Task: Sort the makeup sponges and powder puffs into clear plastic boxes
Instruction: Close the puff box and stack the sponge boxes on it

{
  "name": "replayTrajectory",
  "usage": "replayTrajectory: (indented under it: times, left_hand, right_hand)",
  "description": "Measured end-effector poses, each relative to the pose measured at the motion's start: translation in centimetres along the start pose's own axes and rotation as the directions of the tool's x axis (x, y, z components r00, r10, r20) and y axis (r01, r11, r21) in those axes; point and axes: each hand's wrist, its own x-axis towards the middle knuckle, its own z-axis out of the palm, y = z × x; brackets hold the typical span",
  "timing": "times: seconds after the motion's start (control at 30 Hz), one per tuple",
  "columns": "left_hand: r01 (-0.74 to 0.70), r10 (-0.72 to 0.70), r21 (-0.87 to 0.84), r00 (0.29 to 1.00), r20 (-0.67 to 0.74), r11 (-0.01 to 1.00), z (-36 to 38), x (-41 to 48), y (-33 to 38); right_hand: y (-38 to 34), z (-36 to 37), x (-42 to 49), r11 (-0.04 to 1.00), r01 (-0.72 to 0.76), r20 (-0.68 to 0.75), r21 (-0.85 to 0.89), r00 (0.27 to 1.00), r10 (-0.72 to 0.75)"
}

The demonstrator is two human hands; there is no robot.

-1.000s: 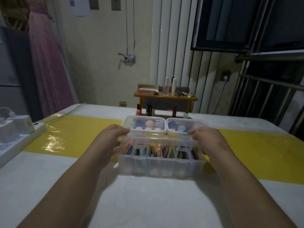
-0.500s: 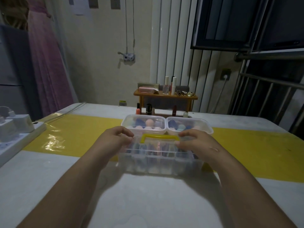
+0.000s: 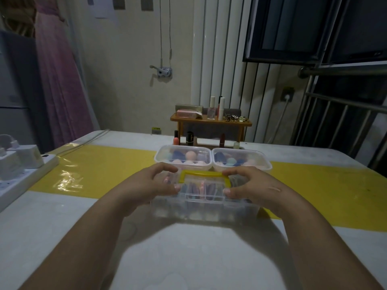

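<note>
A clear plastic box [image 3: 206, 209] with a yellow handle [image 3: 204, 174] sits closed near the middle of a white table [image 3: 188, 258], its far side on a yellow strip [image 3: 104, 164]. Pink and blue puffs [image 3: 202, 186] show through the lid. The left hand [image 3: 150, 185] and right hand [image 3: 255, 185] clasp the lid at either end of the handle, fingers curled over the far edge and thumbs pressed at the near edge. The hands hide the box's two ends.

Just behind it, side by side, a left tub [image 3: 162, 156] and a right tub [image 3: 264, 162] hold rounded sponges [image 3: 190, 155] in peach, blue and teal. Beyond them stand small cosmetic bottles [image 3: 189, 138] and a low wooden shelf [image 3: 209, 121] carrying more. A white power strip [image 3: 25, 174] with chargers lies at the table's left edge.
</note>
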Motion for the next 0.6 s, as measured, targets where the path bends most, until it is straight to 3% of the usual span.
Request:
replayTrajectory:
  times: [0.33,0.43,0.6]
  left_hand:
    - [0.068,-0.068,-0.012,0.997,0.021,0.998,-0.8,0.0,-0.7]
    - [0.082,-0.077,-0.057,0.994,0.079,0.995,-1.0,-0.3,-0.4]
    - [0.078,-0.093,0.151,0.991,0.095,0.985,-1.1,-0.9,-0.1]
  right_hand:
    - [1.7,-0.4,0.6,0.996,-0.085,-0.036,-0.04,0.996,0.084]
    - [1.8,-0.5,0.5,0.988,-0.117,0.033,-0.098,0.992,0.121]
    - [1.4,-0.7,-0.1,0.968,-0.139,0.097,-0.209,0.982,0.162]
